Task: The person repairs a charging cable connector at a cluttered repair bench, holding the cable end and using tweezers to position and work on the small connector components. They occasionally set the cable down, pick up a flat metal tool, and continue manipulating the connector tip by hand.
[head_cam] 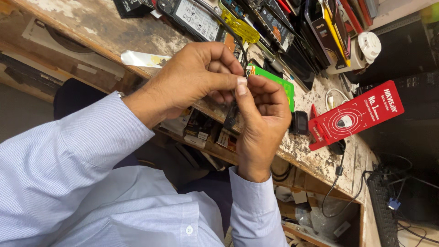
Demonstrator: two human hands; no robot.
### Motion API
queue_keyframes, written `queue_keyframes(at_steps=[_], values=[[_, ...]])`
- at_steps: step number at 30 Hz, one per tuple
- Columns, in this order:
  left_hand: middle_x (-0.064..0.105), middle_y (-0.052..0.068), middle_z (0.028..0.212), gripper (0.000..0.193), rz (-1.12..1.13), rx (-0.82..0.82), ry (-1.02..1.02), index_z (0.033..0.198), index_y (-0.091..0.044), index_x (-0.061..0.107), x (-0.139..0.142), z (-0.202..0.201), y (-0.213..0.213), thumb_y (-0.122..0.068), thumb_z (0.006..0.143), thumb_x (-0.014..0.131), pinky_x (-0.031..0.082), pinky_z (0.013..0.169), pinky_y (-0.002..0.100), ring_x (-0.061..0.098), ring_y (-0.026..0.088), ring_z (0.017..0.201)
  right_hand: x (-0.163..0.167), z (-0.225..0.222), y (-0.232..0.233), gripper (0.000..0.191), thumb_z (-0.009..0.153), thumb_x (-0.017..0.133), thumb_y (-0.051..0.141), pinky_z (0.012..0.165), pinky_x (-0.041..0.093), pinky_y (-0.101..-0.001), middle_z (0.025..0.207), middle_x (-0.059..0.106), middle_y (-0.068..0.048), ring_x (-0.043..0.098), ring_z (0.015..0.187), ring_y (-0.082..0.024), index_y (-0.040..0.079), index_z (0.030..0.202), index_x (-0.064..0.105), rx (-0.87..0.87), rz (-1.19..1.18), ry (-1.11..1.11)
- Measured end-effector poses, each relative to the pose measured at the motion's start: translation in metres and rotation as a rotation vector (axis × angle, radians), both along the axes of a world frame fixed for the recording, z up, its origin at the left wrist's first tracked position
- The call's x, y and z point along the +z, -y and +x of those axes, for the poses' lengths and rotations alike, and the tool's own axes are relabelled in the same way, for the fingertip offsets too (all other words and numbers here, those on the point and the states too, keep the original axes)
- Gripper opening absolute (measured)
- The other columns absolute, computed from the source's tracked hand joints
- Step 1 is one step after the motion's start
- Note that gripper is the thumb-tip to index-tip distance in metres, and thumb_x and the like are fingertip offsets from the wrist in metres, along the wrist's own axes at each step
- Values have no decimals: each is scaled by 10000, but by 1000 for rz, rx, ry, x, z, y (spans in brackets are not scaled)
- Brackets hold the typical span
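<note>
My left hand and my right hand meet thumb to thumb over the edge of a worn workbench. Between the fingertips they pinch a thin black cable that runs up toward the back of the bench. A small dark part hangs below the fingers, mostly hidden by them. Just behind the hands lies a green card.
A red box lies right of the hands, beside a small black block and a white cable. Phones, a yellow tool and packages crowd the back. Open shelves under the bench hold small boxes. A black keyboard sits at the lower right.
</note>
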State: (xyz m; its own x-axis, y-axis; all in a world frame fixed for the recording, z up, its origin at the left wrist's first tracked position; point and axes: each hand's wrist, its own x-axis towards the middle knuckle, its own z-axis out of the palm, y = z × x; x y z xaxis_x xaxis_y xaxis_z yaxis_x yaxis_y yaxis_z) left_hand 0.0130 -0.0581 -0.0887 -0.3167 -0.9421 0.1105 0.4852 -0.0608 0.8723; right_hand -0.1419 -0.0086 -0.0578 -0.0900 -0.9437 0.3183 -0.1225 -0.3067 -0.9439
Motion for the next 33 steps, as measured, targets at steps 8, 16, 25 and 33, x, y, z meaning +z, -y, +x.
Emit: queue_keyframes(at_steps=[8,16,25,33], values=[[712,-14,797,172,-202,172,166,1058,-49,769,5,1,-9,-194,979,720,538,566,190,633,29,664,8,-5,-3,149,981,729,-23,835,527,-210,1023,701,-34,638,894,-66,6,1106,654,3,-4,-74],[687,-34,794,135,-146,152,105,1021,-42,734,1,-2,-10,-159,959,706,513,574,189,607,13,666,11,-5,-7,121,1001,720,-24,833,510,-196,1015,689,-19,624,896,-54,2,1097,652,-34,-48,-188],[691,-43,832,131,-152,158,86,1027,-50,714,-3,-2,-15,-171,978,692,512,616,188,609,-2,721,1,-14,12,138,977,688,-31,738,524,-266,972,704,-91,640,802,-149,-62,1111,682,129,200,255],[695,-24,823,155,-86,155,89,1022,-44,716,1,-4,-15,-185,964,690,510,598,196,605,23,695,0,-17,12,109,987,685,-38,758,521,-278,994,707,-111,635,819,-160,-60,1094,690,132,152,265]])
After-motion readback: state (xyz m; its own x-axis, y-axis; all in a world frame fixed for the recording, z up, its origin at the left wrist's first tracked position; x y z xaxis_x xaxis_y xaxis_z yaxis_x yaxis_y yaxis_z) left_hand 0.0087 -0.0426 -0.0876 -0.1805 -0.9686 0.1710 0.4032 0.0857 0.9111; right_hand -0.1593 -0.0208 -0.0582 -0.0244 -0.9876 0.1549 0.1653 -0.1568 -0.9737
